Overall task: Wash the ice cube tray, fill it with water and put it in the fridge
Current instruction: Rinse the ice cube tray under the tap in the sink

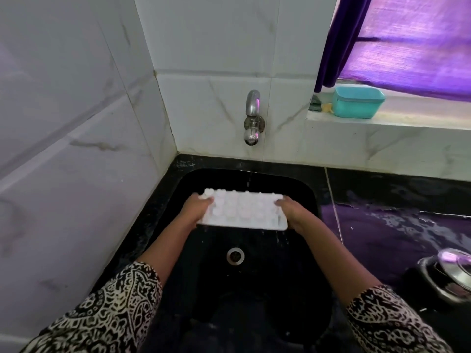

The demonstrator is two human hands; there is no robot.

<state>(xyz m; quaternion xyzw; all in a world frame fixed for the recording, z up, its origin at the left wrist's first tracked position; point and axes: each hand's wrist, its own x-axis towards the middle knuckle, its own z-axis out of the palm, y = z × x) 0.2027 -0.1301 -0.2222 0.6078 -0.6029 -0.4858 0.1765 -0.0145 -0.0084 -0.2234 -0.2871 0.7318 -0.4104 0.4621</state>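
White plastic ice cube tray (242, 211), glossy black sink (300, 189), polished metal tap (252, 115), marbled glossy tiles (76, 123).

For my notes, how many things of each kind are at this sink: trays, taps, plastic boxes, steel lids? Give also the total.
ice cube tray: 1
tap: 1
turquoise plastic box: 1
steel lid: 1
Total: 4

head view | faces forward and down | close above sink (267, 289) | single view
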